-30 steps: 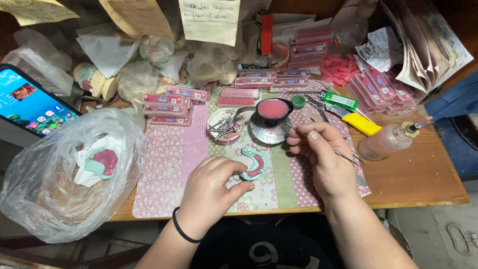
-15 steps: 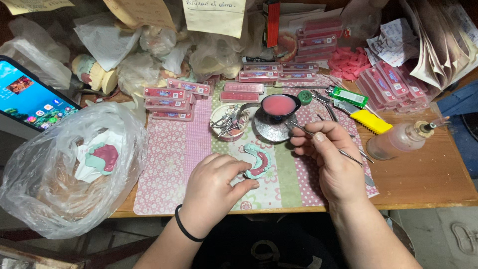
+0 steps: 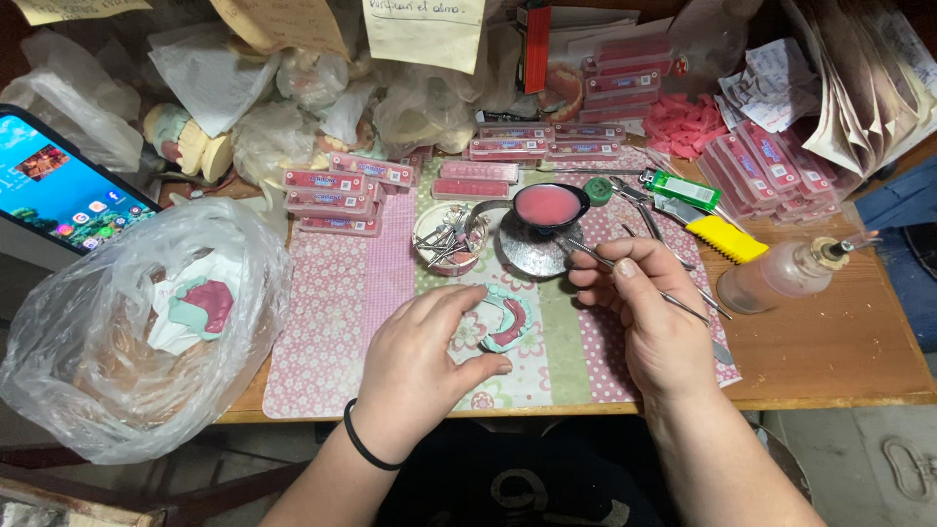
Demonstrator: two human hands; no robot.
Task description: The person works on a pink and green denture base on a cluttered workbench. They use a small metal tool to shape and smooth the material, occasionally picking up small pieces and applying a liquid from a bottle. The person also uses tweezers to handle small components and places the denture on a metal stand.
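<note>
Mint-green dental cast with pink wax gums point(image 3: 508, 322) lay on the patterned paper mat point(image 3: 332, 332), pinned at its 9 o'clock edge by the curled fingers of the left hand point(image 3: 425, 361), probably to keep it from sliding. At 2 o'clock from it, the right hand point(image 3: 654, 327) pinched a thin metal instrument point(image 3: 625, 273), fingers closed on the shaft like a pen, tip reaching toward the small dish of pink wax point(image 3: 547, 205) at 12 o'clock, within easy dipping range. Compared with half a second earlier, both hands kept nearly the same grips; the instrument tip sat slightly closer to the dish.
</note>
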